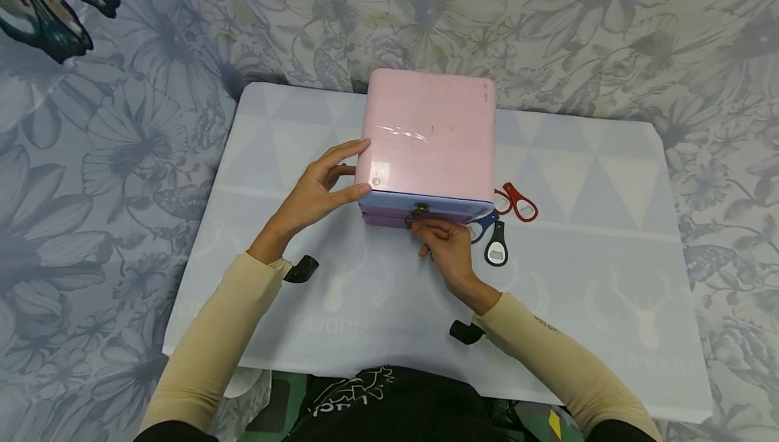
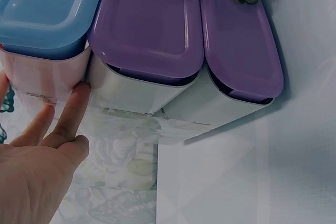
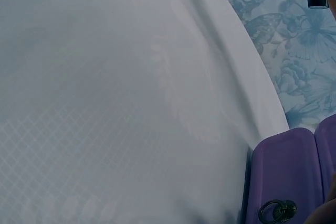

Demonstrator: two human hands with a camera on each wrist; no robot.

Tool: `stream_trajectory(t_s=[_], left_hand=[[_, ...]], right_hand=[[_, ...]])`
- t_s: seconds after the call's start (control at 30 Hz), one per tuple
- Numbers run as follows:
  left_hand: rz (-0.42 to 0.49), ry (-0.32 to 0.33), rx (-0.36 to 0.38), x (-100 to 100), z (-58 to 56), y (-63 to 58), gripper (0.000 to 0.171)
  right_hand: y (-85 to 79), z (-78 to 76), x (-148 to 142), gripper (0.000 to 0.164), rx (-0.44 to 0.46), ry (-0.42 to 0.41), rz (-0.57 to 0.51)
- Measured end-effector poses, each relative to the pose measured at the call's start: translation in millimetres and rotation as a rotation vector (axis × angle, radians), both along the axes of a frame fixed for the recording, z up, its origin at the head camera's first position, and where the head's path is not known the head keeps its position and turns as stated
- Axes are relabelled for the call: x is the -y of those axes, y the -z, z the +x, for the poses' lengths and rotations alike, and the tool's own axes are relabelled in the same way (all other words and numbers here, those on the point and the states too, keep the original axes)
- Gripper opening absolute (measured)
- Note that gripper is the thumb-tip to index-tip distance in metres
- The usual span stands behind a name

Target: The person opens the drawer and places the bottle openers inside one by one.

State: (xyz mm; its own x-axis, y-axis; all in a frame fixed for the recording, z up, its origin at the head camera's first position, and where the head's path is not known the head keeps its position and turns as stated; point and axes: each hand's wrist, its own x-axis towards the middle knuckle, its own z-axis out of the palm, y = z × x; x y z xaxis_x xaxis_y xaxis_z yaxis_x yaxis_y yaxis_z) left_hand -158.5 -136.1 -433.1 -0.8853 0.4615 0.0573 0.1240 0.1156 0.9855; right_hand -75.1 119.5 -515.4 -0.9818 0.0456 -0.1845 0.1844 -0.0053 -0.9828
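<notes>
Along the left side of the drawer box, our left hand lies with its fingers extended, touching the wall without grasping it; we take this as steadying. At the box's front, our right hand has its fingers curled and appears to pinch the ring pull of the purple middle drawer, though the hand hides part of that contact.

The box itself stands upright on the table. Down its front, the blue top drawer, the middle one and the purple bottom drawer all sit nearly home, with narrow dark gaps behind their fronts. We see inside none of them.

So, as we judge it, the hold on the pull is done, and any opening of that drawer is left to do; this moment alone cannot tell us whether opening or closing is meant. Just right of the box lie a black opener, a blue one and red ones, all outside it. If these belong inside, that part is wholly left.
</notes>
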Motion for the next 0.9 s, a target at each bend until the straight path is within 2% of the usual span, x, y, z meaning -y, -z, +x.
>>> stream_trajectory(t_s=[0.37,0.63,0.9], left_hand=[[0.007,-0.011,0.033,-3.3,0.9,-3.5,0.072],[-0.007,-0.015,0.04,-8.3,9.4,-26.6,0.068],[-0.012,-0.02,0.041,-8.8,9.3,-27.1,0.067]], right_hand=[[-3.6,4.8,-0.4,0.018,0.03,-0.018,-0.01],[-6.1,7.7,-0.7,0.02,0.037,-0.023,-0.009],[-6.9,8.3,-1.4,0.021,0.035,-0.025,-0.023]])
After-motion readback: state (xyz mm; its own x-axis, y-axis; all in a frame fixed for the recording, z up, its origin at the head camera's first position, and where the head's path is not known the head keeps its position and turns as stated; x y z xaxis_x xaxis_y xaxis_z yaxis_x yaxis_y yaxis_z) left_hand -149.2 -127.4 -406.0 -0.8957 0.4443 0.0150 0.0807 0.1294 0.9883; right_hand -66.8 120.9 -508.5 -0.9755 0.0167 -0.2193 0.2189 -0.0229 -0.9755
